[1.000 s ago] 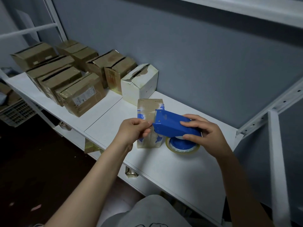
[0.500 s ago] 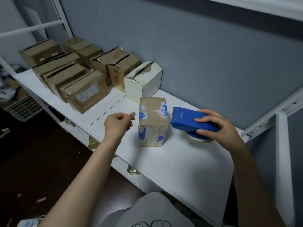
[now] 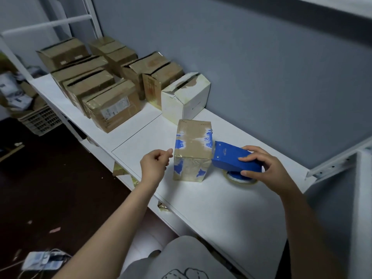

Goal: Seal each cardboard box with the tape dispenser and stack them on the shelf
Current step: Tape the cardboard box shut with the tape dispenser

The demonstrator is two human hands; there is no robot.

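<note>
A small brown cardboard box [image 3: 192, 150] with blue and white patches stands upright on the white shelf [image 3: 221, 200], wrapped in glossy tape. My right hand [image 3: 263, 170] grips the blue tape dispenser [image 3: 231, 158], whose front end touches the box's right side; its tape roll [image 3: 239, 178] rests on the shelf. Just left of the box hovers my left hand [image 3: 156, 165], fingers loosely curled, holding nothing that I can see.
A white box [image 3: 185, 97] with an open top slit stands behind the small box. Several brown boxes [image 3: 112, 105] fill the shelf's left part. A grey wall runs behind. A white post [image 3: 362, 198] rises at right. A crate [image 3: 40, 119] sits on the dark floor at left.
My left hand let go of the tape end at the dispenser and drew back left of the box. The dispenser swung right, then came back against the box's side.
</note>
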